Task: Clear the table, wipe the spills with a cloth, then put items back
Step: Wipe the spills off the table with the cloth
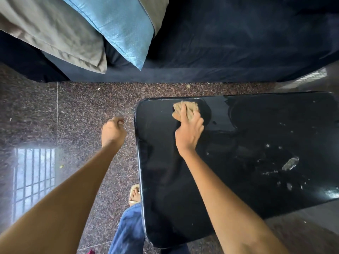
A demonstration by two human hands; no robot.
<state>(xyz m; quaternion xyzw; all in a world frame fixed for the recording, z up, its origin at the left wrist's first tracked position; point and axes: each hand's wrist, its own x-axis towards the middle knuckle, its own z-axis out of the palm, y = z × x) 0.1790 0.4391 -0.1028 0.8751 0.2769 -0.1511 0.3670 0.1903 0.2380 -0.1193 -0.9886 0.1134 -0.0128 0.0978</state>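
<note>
A glossy black table (165,180) fills the right half of the head view. Near its far left corner lies a tan cloth (190,107). My right hand (189,129) presses flat on that cloth with straight, spread fingers. Wet spills and droplets (289,164) glisten on the table's right side. My left hand (113,131) hovers over the floor just left of the table, its fingers curled into a fist with nothing visible in it.
A dark blue sofa (238,43) runs along the far side, with a grey cushion (55,33) and a light blue cushion (121,26) on it. Speckled granite floor (73,107) lies between sofa and table. My sandalled foot (134,195) stands at the table's left edge.
</note>
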